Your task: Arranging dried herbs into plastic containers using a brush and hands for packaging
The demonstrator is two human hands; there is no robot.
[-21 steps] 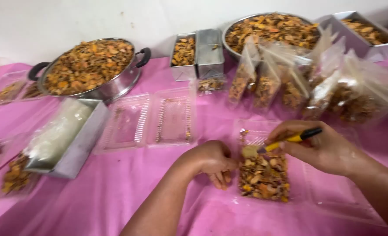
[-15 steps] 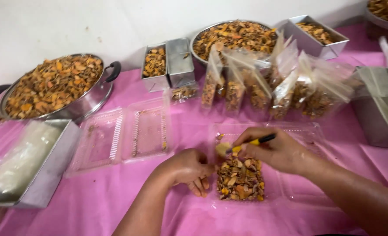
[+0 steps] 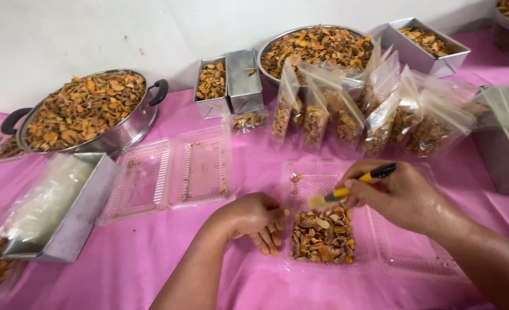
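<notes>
My right hand [image 3: 401, 194] grips a small brush with a yellow and black handle [image 3: 355, 183]; its bristle tip hovers over a clear plastic clamshell tray [image 3: 415, 252] filled on its left side with orange-brown dried slices [image 3: 323, 235]. My left hand [image 3: 254, 221] rests on the pink cloth with fingers curled, touching the left edge of that tray and holding nothing.
An open empty clamshell [image 3: 168, 178] lies to the left. A metal tin of clear bags [image 3: 59, 209] sits at far left. Behind stand a pot of dried slices [image 3: 88, 112], small metal tins [image 3: 228, 86], a large bowl [image 3: 315, 46] and several filled plastic bags [image 3: 375, 115].
The view has shifted, so everything sits further left in frame. My right hand has moved the brush slightly along the top of the filled tray; my left hand stays beside it.
</notes>
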